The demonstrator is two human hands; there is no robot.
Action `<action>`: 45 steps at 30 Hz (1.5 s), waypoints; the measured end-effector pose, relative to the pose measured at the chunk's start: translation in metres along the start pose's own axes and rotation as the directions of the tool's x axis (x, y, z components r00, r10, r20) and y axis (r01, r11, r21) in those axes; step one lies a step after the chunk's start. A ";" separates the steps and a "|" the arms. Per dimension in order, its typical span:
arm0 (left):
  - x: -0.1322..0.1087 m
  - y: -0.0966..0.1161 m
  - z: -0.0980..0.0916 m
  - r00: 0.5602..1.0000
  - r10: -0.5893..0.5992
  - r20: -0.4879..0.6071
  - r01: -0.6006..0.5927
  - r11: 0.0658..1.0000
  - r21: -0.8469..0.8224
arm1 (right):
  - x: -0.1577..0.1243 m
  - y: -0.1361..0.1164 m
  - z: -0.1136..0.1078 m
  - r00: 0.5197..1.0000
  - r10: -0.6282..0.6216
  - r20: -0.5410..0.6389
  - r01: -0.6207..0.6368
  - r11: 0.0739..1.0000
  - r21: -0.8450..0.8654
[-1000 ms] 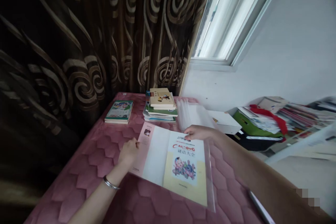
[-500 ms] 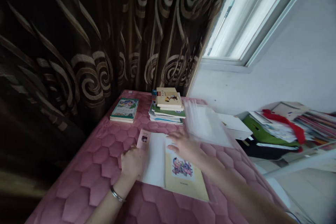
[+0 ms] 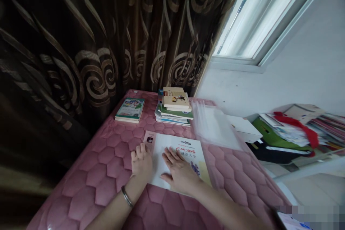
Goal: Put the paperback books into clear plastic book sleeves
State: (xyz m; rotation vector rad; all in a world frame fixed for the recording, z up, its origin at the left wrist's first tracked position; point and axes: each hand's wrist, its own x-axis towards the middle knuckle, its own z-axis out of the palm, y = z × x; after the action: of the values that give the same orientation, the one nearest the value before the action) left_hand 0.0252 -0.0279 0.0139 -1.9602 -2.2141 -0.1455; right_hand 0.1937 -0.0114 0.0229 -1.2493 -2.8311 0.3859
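Note:
An opened book with a white and pale yellow page, red and black lettering and a small cartoon lies before me. Its white inside cover and pink flap extend to the left. My left hand is at the flap's outer edge, its fingers curled over it; the thumb is hard to see. My right hand rests flat on the book near the fold, fingers spread, hiding part of the page.
Behind the book stand a pile of books and a smaller green-covered stack. Clear plastic sheets lie to the right, beside a white box. A pink quilted cover spreads underneath. A dark curtain hangs behind.
My right hand has moved down and left from the page's top to the fold. The large cartoon page is covered by a white page with lettering. My left hand stays at the flap.

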 end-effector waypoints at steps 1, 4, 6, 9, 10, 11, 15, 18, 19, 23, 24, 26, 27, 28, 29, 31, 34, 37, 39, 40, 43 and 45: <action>-0.002 0.001 0.002 1.000 0.010 0.007 -0.010 1.000 0.003 | 0.000 0.000 0.000 1.000 -0.001 0.002 0.001 1.000 -0.007; -0.015 0.003 0.008 0.999 0.023 0.028 -0.023 1.000 0.007 | 0.000 0.000 0.002 1.000 -0.001 0.003 0.001 0.999 -0.032; -0.032 0.001 0.013 0.996 0.070 0.048 -0.069 0.998 -0.007 | 0.000 0.000 0.003 1.000 0.001 0.003 -0.001 0.999 -0.042; -0.063 -0.005 0.016 0.980 0.182 0.074 -0.178 0.982 -0.064 | -0.001 0.000 0.002 1.000 0.008 0.019 -0.007 0.999 -0.043; -0.072 -0.007 0.016 0.974 0.211 0.078 -0.204 0.976 -0.081 | -0.001 -0.001 0.001 1.000 0.009 0.026 -0.008 0.999 -0.043; -0.079 -0.009 0.015 0.972 0.220 0.083 -0.212 0.973 -0.091 | 0.000 -0.001 0.000 0.999 0.010 0.032 -0.009 0.999 -0.046; -0.089 -0.008 0.011 0.972 0.214 0.099 -0.203 0.973 -0.111 | 0.006 -0.013 -0.007 0.997 0.077 0.023 -0.075 0.994 -0.082; -0.086 -0.006 0.010 0.971 0.215 0.100 -0.202 0.971 -0.125 | 0.019 -0.031 -0.010 0.996 0.051 -0.078 -0.057 0.995 -0.076; -0.086 -0.006 0.011 0.970 0.216 0.113 -0.201 0.971 -0.130 | 0.025 -0.037 -0.010 0.995 -0.004 -0.097 -0.002 0.998 -0.061; -0.088 -0.006 0.016 0.969 0.210 0.127 -0.193 0.971 -0.138 | 0.050 -0.043 -0.003 0.982 -0.179 -0.063 0.177 0.984 -0.037; -0.089 -0.006 0.018 0.973 0.210 0.093 -0.196 0.972 -0.133 | 0.057 -0.041 -0.002 0.982 -0.181 -0.053 0.179 0.983 -0.047; -0.090 -0.005 0.020 0.977 0.211 -0.003 -0.210 0.971 -0.116 | 0.072 -0.032 -0.002 0.986 -0.163 -0.037 0.161 0.985 -0.066; -0.090 -0.005 0.022 0.976 0.213 -0.047 -0.217 0.970 -0.108 | 0.080 -0.027 -0.003 0.989 -0.142 -0.031 0.139 0.987 -0.075; -0.090 -0.005 0.022 0.973 0.214 -0.082 -0.222 0.970 -0.101 | 0.088 -0.022 -0.004 0.993 -0.114 -0.030 0.111 0.990 -0.085; -0.090 -0.005 0.023 0.970 0.217 -0.109 -0.227 0.969 -0.095 | 0.096 -0.017 -0.007 0.996 -0.079 -0.032 0.076 0.993 -0.094; -0.090 -0.005 0.024 0.964 0.227 -0.141 -0.240 0.967 -0.083 | 0.112 -0.009 -0.011 0.999 0.000 -0.045 -0.006 0.993 -0.117; -0.091 -0.007 0.024 0.956 0.241 -0.164 -0.255 0.965 -0.065 | 0.131 -0.004 -0.017 0.992 0.105 -0.070 -0.114 0.982 -0.152; -0.091 -0.008 0.024 0.954 0.245 -0.172 -0.257 0.965 -0.053 | 0.134 -0.008 -0.019 0.989 0.126 -0.079 -0.138 0.975 -0.175; -0.091 -0.008 0.025 0.954 0.246 -0.170 -0.257 0.965 -0.051 | 0.124 -0.016 -0.016 0.995 0.075 -0.062 -0.085 0.982 -0.171; -0.091 -0.008 0.026 0.955 0.245 -0.165 -0.257 0.965 -0.054 | 0.115 -0.021 -0.013 0.998 0.032 -0.048 -0.039 0.987 -0.156; -0.092 -0.006 0.030 0.963 0.242 -0.116 -0.251 0.965 -0.076 | 0.086 -0.036 -0.006 0.990 -0.142 0.010 0.142 0.987 -0.072; -0.093 -0.005 0.031 0.968 0.238 -0.074 -0.244 0.965 -0.092 | 0.073 -0.040 -0.003 0.976 -0.217 0.032 0.218 0.975 -0.032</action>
State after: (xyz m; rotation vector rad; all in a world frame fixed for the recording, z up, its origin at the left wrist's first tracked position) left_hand 0.0282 -0.1126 -0.0350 -2.2267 -1.9449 -0.2852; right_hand 0.1155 0.0165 0.0297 -0.9305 -2.9695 0.3478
